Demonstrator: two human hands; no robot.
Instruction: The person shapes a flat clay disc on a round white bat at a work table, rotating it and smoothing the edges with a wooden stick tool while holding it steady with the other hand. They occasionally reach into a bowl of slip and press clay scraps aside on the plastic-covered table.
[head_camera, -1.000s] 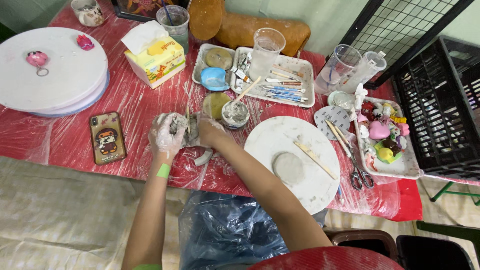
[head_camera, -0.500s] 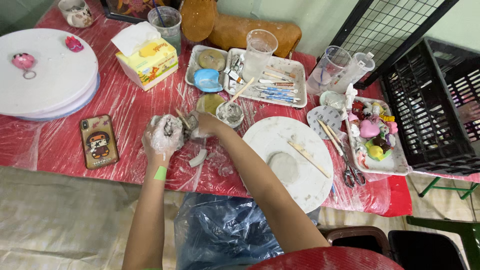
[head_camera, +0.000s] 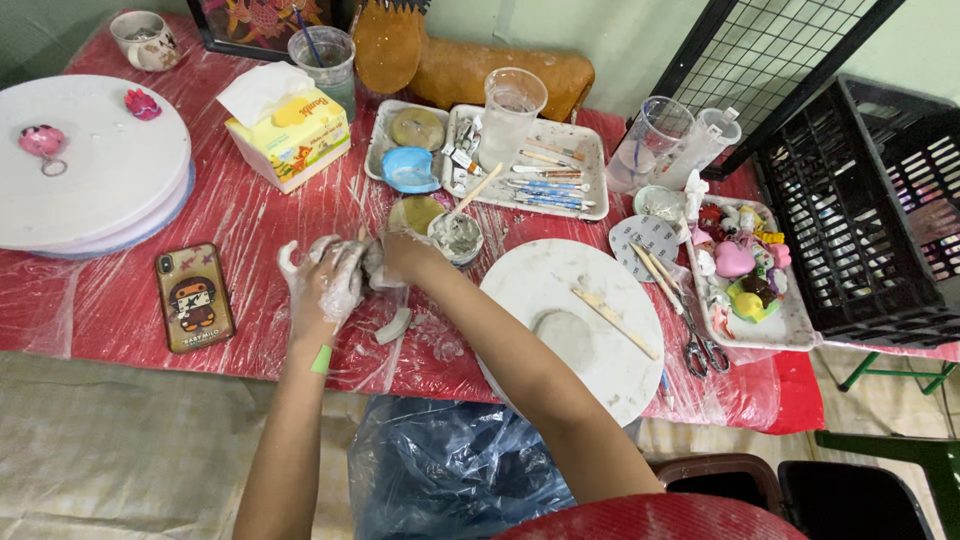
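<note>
A: From the head view, what's in hand?

B: Both hands meet over the red table cover (head_camera: 250, 215). The left hand (head_camera: 325, 280), smeared grey and wearing a thin clear glove, curls its fingers (head_camera: 340, 262) around a lump of grey clay (head_camera: 368, 262); the right hand (head_camera: 405, 252) presses against the lump from three o'clock, fingers bent onto it. I'd judge this the shaping step, the clay being pinched or moulded.

A: What's around it?

B: A small cup of grey slip (head_camera: 457, 236) with a wooden stick sits just beside the right hand at two o'clock. A curved clay scrap (head_camera: 394, 326) lies near, at five o'clock. The phone (head_camera: 194, 297) is at nine o'clock; the round white board (head_camera: 585, 325) with a flat clay disc (head_camera: 566, 336) at four o'clock.

A: The next move?

B: Probably steady, even pressure, or a dab of slip.

A: Any change from half a second ago?

B: Little: the same two-handed grip, the lump in the same spot by the cup.
</note>
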